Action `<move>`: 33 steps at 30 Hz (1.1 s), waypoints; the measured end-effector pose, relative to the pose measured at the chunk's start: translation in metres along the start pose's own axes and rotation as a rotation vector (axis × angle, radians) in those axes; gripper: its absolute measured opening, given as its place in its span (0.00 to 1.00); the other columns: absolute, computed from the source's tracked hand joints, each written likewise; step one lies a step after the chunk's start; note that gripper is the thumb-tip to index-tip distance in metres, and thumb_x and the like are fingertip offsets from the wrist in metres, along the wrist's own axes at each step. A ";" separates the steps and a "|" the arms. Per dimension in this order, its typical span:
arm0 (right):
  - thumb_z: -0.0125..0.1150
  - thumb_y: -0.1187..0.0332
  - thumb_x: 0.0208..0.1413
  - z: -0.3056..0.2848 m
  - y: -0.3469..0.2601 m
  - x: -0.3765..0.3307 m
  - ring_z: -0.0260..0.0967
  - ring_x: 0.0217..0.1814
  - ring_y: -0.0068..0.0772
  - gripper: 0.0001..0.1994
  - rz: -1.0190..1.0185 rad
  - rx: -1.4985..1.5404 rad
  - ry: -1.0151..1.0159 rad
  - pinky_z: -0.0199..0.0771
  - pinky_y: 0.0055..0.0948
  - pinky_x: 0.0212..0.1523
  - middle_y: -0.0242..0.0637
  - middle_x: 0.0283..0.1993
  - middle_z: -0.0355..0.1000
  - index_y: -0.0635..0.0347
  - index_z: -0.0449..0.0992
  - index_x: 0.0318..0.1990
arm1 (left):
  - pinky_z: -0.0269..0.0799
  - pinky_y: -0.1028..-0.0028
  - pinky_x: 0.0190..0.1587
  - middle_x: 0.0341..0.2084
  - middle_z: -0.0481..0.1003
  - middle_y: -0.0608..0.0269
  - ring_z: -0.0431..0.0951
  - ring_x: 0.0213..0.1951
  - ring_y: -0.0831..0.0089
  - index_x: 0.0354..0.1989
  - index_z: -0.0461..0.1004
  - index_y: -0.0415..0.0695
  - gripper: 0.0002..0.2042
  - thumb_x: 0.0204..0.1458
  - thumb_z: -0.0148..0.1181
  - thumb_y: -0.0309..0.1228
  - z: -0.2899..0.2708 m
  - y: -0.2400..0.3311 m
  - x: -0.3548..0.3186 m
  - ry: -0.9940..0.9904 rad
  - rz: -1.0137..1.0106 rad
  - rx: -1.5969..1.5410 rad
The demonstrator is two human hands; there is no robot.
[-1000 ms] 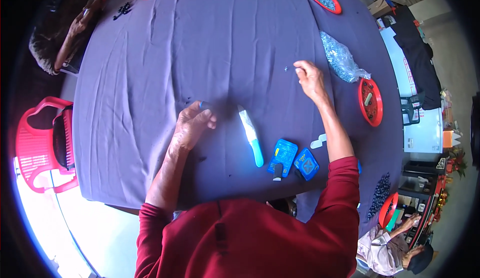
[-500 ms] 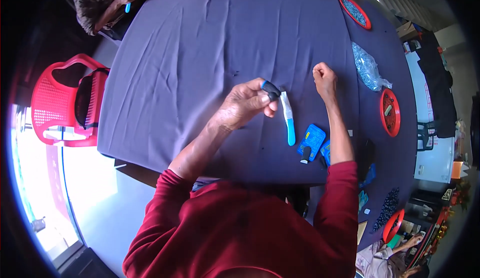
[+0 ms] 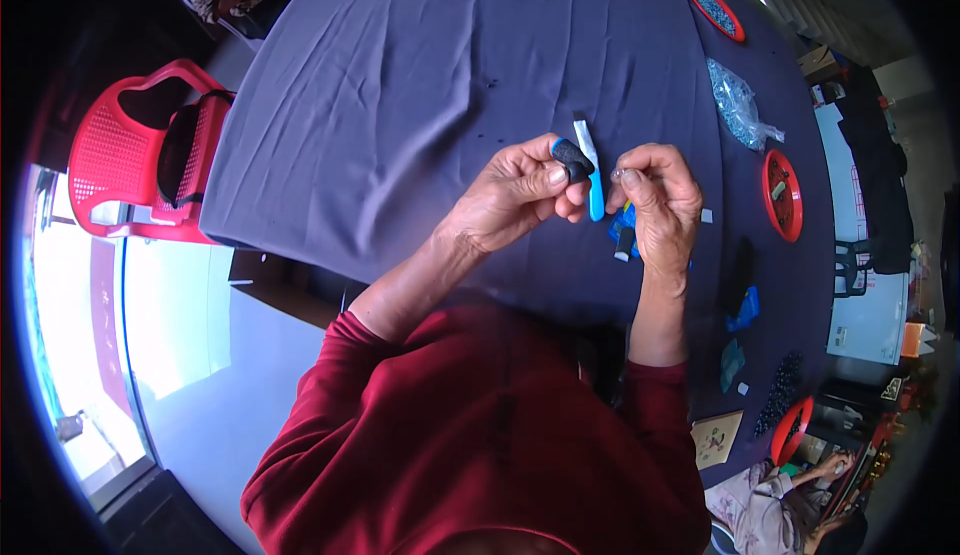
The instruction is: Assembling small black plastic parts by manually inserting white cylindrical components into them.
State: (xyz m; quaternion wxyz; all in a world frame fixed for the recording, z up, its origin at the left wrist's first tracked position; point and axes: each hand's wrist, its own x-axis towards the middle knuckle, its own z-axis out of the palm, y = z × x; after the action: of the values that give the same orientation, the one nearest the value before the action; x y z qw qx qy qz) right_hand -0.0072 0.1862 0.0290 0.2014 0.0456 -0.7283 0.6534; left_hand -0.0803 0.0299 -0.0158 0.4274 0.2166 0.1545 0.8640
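My left hand [image 3: 525, 187] is pinched closed on a small black piece [image 3: 579, 171] between thumb and index finger. A black finger sleeve [image 3: 566, 150] with a blue rim covers that index fingertip. Close by on the right, my right hand [image 3: 662, 200] is also pinched; a tiny, pale glint shows at its fingertips, too small to name. Between the hands a slim tool [image 3: 597, 193] with a blue handle and a silvery-white upper part lies on the cloth. Blue packs [image 3: 622, 227] lie behind my right hand, partly hidden by it.
A dark grey cloth [image 3: 380, 135] covers the table. Along the right stand a clear bag of small pieces [image 3: 735, 105], a red bowl [image 3: 797, 195] and another red bowl [image 3: 741, 27]. Black pieces [image 3: 778, 395] lie lower right, near another person [image 3: 755, 505]. A red chair [image 3: 100, 185] stands left.
My right hand has come in from the right, up to my left hand, fingers now pinched. My left hand has shifted slightly right. The view has shifted a little.
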 end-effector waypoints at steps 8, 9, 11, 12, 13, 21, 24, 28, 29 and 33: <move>0.53 0.77 0.51 0.038 -0.026 -0.039 0.63 0.22 0.20 0.03 -0.047 0.118 -0.082 0.67 0.19 0.24 0.37 0.28 0.65 0.66 0.67 0.33 | 0.67 0.71 0.32 0.24 0.70 0.61 0.70 0.26 0.75 0.34 0.69 0.42 0.08 0.47 0.59 0.29 0.006 -0.010 -0.047 -0.071 0.059 0.011; 0.53 0.77 0.51 0.043 -0.030 -0.042 0.63 0.22 0.20 0.04 -0.101 0.119 -0.119 0.67 0.18 0.24 0.37 0.28 0.65 0.66 0.67 0.33 | 0.67 0.71 0.32 0.24 0.70 0.61 0.70 0.26 0.75 0.33 0.69 0.42 0.08 0.47 0.60 0.29 0.009 -0.010 -0.052 -0.078 0.067 0.001; 0.55 0.77 0.50 0.054 -0.037 -0.047 0.62 0.22 0.20 0.04 -0.179 0.098 -0.148 0.67 0.18 0.24 0.37 0.28 0.65 0.66 0.67 0.33 | 0.67 0.71 0.32 0.24 0.70 0.61 0.70 0.26 0.75 0.33 0.69 0.42 0.08 0.47 0.60 0.29 0.014 -0.009 -0.060 -0.110 0.098 -0.029; 0.55 0.77 0.50 0.057 -0.039 -0.049 0.62 0.22 0.20 0.04 -0.184 0.098 -0.158 0.67 0.18 0.24 0.37 0.28 0.65 0.66 0.67 0.33 | 0.67 0.71 0.32 0.24 0.70 0.61 0.70 0.25 0.75 0.33 0.69 0.42 0.08 0.47 0.60 0.29 0.017 -0.008 -0.063 -0.138 0.120 -0.061; 0.55 0.76 0.50 0.060 -0.040 -0.050 0.62 0.22 0.20 0.05 -0.170 0.097 -0.139 0.66 0.18 0.24 0.37 0.28 0.65 0.66 0.68 0.33 | 0.67 0.72 0.32 0.24 0.70 0.61 0.69 0.25 0.76 0.33 0.68 0.42 0.08 0.47 0.59 0.30 0.022 -0.007 -0.066 -0.142 0.136 -0.059; 0.57 0.77 0.50 0.068 -0.049 -0.062 0.64 0.23 0.17 0.05 -0.232 0.057 -0.021 0.65 0.14 0.26 0.32 0.27 0.67 0.65 0.69 0.34 | 0.67 0.72 0.33 0.27 0.69 0.60 0.68 0.27 0.75 0.36 0.68 0.41 0.08 0.51 0.55 0.30 0.030 -0.007 -0.073 -0.307 0.165 -0.143; 0.55 0.79 0.49 0.068 -0.053 -0.071 0.64 0.23 0.17 0.04 -0.299 -0.009 -0.007 0.65 0.14 0.26 0.34 0.29 0.66 0.66 0.68 0.33 | 0.68 0.72 0.34 0.27 0.70 0.59 0.70 0.28 0.73 0.37 0.67 0.42 0.08 0.52 0.54 0.29 0.038 -0.006 -0.074 -0.305 0.145 -0.126; 0.54 0.81 0.49 0.072 -0.059 -0.078 0.64 0.25 0.18 0.04 -0.343 0.003 0.016 0.66 0.15 0.27 0.35 0.31 0.66 0.67 0.68 0.34 | 0.69 0.72 0.34 0.28 0.71 0.58 0.71 0.29 0.72 0.38 0.67 0.41 0.07 0.52 0.53 0.28 0.039 -0.006 -0.075 -0.328 0.116 -0.077; 0.53 0.80 0.50 0.068 -0.058 -0.079 0.64 0.26 0.19 0.04 -0.371 -0.049 0.008 0.67 0.17 0.27 0.36 0.31 0.65 0.67 0.68 0.34 | 0.69 0.73 0.34 0.28 0.71 0.58 0.71 0.29 0.72 0.39 0.67 0.41 0.07 0.52 0.53 0.27 0.040 -0.007 -0.075 -0.292 0.171 -0.002; 0.52 0.81 0.50 0.063 -0.061 -0.082 0.64 0.26 0.20 0.04 -0.396 -0.109 0.016 0.69 0.19 0.28 0.38 0.31 0.65 0.68 0.67 0.34 | 0.68 0.75 0.34 0.27 0.71 0.59 0.71 0.29 0.74 0.39 0.68 0.41 0.08 0.50 0.55 0.26 0.041 -0.007 -0.076 -0.232 0.239 0.152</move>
State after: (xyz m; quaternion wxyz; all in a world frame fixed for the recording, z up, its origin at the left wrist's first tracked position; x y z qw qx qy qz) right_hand 0.0728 0.0999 0.0529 0.3338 0.1718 -0.7377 0.5611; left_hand -0.0141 -0.0239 -0.0021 0.3190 0.3632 0.1422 0.8638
